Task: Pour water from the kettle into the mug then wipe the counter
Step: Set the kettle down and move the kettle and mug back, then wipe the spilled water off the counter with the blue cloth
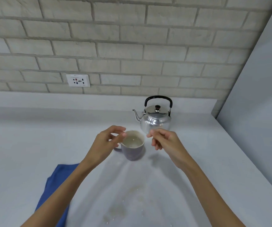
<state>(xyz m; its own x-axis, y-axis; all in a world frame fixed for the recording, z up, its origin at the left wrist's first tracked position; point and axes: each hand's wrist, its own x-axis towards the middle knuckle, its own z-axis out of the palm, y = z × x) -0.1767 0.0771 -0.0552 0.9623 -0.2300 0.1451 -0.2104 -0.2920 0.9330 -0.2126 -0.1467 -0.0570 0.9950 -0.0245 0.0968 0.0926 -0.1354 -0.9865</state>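
Note:
A grey mug (132,152) with a pale inside stands on the white counter (197,161), its handle to the left; water shows inside it. Behind it to the right stands a shiny steel kettle (155,118) with a black handle, lid on, spout pointing left. My left hand (106,143) hovers at the mug's left rim and handle, fingers curled and apart, gripping nothing. My right hand (163,140) hangs just right of the mug, in front of the kettle, fingers loosely curled and empty. A blue cloth (53,192) lies on the counter under my left forearm.
Faint brownish smears and small droplets (123,208) mark the counter in front of the mug. A brick wall with a white socket (78,80) runs along the back. A plain wall (255,112) closes the right side.

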